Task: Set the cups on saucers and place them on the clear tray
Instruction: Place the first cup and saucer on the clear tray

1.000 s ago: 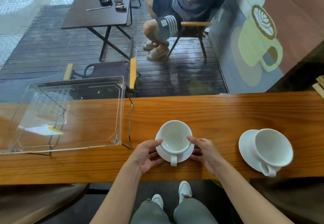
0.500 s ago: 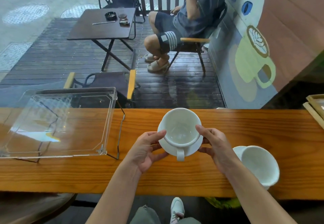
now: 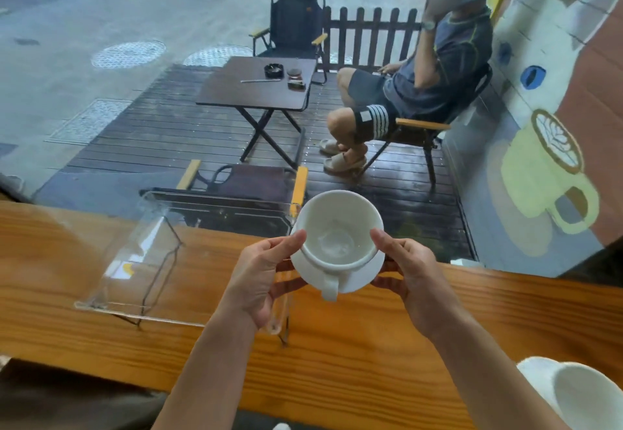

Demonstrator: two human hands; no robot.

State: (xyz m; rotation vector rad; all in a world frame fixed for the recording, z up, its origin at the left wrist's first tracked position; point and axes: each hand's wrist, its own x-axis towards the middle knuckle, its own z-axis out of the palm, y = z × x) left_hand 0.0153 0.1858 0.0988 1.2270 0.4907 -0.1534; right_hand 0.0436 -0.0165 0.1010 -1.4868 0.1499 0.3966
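Holding cup (image 3: 339, 227) + saucer (image 3: 357, 278) btwn both hands.

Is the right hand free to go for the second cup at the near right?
Probably not yet. The right hand and left hand together hold the saucer carrying a cup above the counter. The second cup sits unobstructed.

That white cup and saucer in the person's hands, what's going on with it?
A person is holding a white cup seated on its saucer in the air, left hand and right hand gripping opposite edges of the saucer. It hangs above the wooden counter, at the right end of the clear tray, which has no cup on it yet. A second cup on a saucer waits at the counter's right end.
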